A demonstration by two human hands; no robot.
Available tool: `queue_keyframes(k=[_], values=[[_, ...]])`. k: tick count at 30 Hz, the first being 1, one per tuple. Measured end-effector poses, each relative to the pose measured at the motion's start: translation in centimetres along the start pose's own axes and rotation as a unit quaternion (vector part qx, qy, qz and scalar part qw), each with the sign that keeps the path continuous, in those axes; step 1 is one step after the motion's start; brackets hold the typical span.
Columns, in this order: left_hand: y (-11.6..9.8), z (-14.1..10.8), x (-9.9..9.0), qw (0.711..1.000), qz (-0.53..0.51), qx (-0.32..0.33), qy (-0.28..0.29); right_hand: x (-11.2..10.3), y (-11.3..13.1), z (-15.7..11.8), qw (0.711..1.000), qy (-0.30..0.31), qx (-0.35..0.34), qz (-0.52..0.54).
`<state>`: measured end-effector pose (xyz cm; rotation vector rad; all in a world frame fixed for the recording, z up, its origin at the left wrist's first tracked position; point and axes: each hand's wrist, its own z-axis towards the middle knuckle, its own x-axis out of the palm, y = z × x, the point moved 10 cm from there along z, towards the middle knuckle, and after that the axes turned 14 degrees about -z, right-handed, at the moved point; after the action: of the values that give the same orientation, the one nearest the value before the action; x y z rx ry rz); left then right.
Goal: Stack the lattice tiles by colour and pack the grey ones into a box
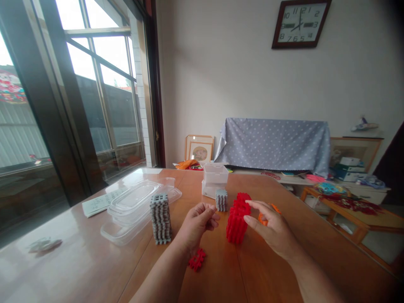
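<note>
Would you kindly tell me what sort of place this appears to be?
Probably a room in a home: a clock hangs on the plain wall, a dotted cloth is draped below it, and a framed picture stands low by the wall.

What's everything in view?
Table: 1, brown, foreground
Boxes: 2, translucent, table's far side
Short stack: 1, grey, before boxes
Tall stack: 1, grey, centre-left
Red stack: 1, red, centre
Loose piece: 1, red, front centre
Orange pieces: unclear, orange, right of red stack
Containers: several, clear, table's left
Sheet: 1, pale, table's left
Windows: several, dark-framed, left
Clock: 1, brown, wall
Cloth: 1, bluish, background
Far clutter: unclear, mixed, right
Left hand: 1, bare, centre
Right hand: 1, bare, beside red stack
</note>
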<state>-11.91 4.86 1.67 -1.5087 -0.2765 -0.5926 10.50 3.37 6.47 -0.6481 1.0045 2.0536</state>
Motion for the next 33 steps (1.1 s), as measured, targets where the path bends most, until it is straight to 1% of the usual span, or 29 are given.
queue_keyframes(k=[3,6,15,18,20,23,25,27,28,29,30,31,33], values=[[-0.3,0.3,-1.4,0.998,0.037,0.012,-0.042,0.9,-1.7,0.2,0.999,0.032,0.022,0.027],[-0.5,0.6,-2.2,0.996,0.059,0.02,-0.061,1.6,-2.4,0.2,0.997,0.049,0.035,0.042],[-0.8,0.9,-3.0,0.991,0.108,0.032,-0.068,2.8,-2.4,0.0,0.995,0.079,0.041,0.046],[-0.7,1.2,-3.6,0.987,0.138,0.029,-0.078,2.9,-2.5,-0.1,0.993,0.091,0.053,0.057],[-1.1,1.4,-4.1,0.979,0.179,0.038,-0.088,2.7,-2.6,-0.1,0.992,0.085,0.063,0.066],[-2.0,1.4,-5.1,0.961,0.247,0.063,-0.11,1.7,-2.4,-0.1,0.994,0.047,0.067,0.072],[-2.8,1.0,-5.4,0.936,0.318,0.092,-0.124,0.8,-1.9,0.0,0.996,0.008,0.058,0.063],[-3.4,0.4,-5.4,0.892,0.416,0.113,-0.134,-0.1,-1.1,-0.1,0.998,-0.028,0.046,0.045],[-3.4,0.1,-5.3,0.867,0.465,0.112,-0.138,-0.5,-0.6,-0.2,0.998,-0.043,0.04,0.035],[-3.2,-0.1,-5.4,0.848,0.5,0.104,-0.14,-0.9,-0.1,-0.3,0.998,-0.054,0.036,0.025],[-2.9,-0.3,-5.5,0.84,0.516,0.09,-0.141,-1.1,0.3,-0.4,0.997,-0.063,0.031,0.018],[-2.5,-0.4,-5.7,0.838,0.522,0.078,-0.14,-1.3,0.7,-0.5,0.997,-0.069,0.028,0.013],[-1.8,-0.4,-5.9,0.844,0.516,0.065,-0.131,-1.6,1.4,-0.7,0.997,-0.077,0.021,0.009]])
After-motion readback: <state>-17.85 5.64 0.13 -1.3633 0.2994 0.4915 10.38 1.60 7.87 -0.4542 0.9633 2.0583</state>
